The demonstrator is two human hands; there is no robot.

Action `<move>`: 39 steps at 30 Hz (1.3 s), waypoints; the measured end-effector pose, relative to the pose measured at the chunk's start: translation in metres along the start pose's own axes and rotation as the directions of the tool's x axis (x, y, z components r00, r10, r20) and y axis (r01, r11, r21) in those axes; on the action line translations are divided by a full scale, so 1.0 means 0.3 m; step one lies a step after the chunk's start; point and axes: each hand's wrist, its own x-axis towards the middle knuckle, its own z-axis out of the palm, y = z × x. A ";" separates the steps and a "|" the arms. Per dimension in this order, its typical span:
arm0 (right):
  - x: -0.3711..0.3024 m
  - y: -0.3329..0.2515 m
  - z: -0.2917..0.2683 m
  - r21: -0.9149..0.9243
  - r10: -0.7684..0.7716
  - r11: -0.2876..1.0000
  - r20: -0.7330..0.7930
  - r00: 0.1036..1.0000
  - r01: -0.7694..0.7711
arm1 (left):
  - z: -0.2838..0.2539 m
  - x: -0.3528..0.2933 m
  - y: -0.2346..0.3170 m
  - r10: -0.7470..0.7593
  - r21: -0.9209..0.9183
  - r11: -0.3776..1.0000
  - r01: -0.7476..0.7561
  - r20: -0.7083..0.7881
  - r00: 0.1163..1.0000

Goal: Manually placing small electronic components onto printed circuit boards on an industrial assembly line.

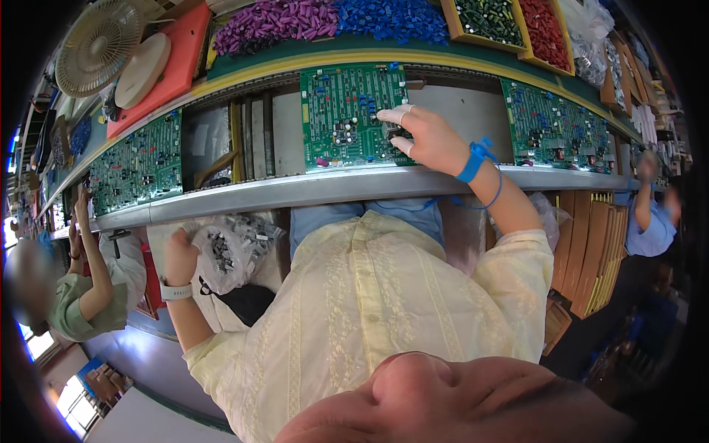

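White finger cots cover fingertips of my right hand (432, 140), which reaches over the middle green circuit board (325, 103). Its thumb and fingers are apart, at the board's right side beside a dark component (394, 131). I cannot tell whether the fingertips touch that part. A blue strap with a cord circles this wrist. Below the rail, my left hand (179, 258) is curled at the edge of a clear plastic bag (210, 277) and appears to grip it. Many small grey parts (225, 251) fill the bag. Some of the left fingers are hidden.
More boards sit on the line, a left board (140, 162) and a right board (557, 125). A metal rail (281, 192) runs along the front. Purple parts (277, 26), blue parts (391, 18) and a bin of red parts (545, 33) lie behind. Co-workers are at both sides.
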 end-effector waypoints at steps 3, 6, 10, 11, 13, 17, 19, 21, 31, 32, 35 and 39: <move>0.000 -0.009 0.017 -0.023 0.001 1.000 0.017 1.000 0.000 | 0.014 0.021 0.304 0.298 -0.115 0.943 -0.313 -0.133 0.945; 0.002 -0.012 0.031 -0.071 -0.001 0.997 0.022 1.000 0.003 | 0.070 0.122 0.461 0.528 -0.038 0.845 -0.534 -0.097 0.843; 0.003 -0.012 0.038 -0.096 0.007 0.995 0.021 1.000 -0.005 | 0.161 0.228 0.603 0.704 0.018 0.711 -0.703 -0.010 0.711; 0.003 -0.012 0.038 -0.097 0.009 0.995 0.020 1.000 -0.007 | 0.179 0.245 0.626 0.700 0.000 0.712 -0.703 0.077 0.709; 0.003 -0.014 0.037 -0.092 0.023 0.996 0.010 1.000 -0.022 | 0.226 0.268 0.655 0.679 -0.010 0.731 -0.682 0.104 0.727; -0.003 -0.013 0.038 -0.111 -0.025 0.993 0.021 0.999 0.027 | 0.282 0.288 0.676 0.701 0.012 0.694 -0.720 0.220 0.678; -0.003 -0.009 0.047 -0.116 -0.020 0.993 -0.008 1.000 0.019 | 0.294 0.288 0.684 0.693 0.055 0.688 -0.723 0.243 0.678; -0.003 -0.004 0.053 -0.128 -0.051 0.991 -0.017 0.999 0.049 | 0.311 0.294 0.675 0.697 0.106 0.662 -0.742 0.277 0.661; -0.001 0.008 0.044 -0.140 -0.016 0.990 0.029 0.999 0.020 | 0.317 0.288 0.671 0.725 0.149 0.615 -0.774 0.279 0.630; -0.001 0.004 0.045 -0.138 -0.013 0.990 0.029 0.999 0.017 | 0.314 0.288 0.671 0.712 0.154 0.621 -0.769 0.301 0.635; 0.000 -0.013 0.052 -0.191 -0.032 0.981 0.006 0.999 0.033 | 0.311 0.279 0.661 0.700 0.160 0.625 -0.764 0.317 0.640; 0.002 -0.026 0.028 -0.197 -0.049 0.979 0.037 0.998 0.056 | 0.316 0.282 0.655 0.725 0.147 0.616 -0.774 0.280 0.630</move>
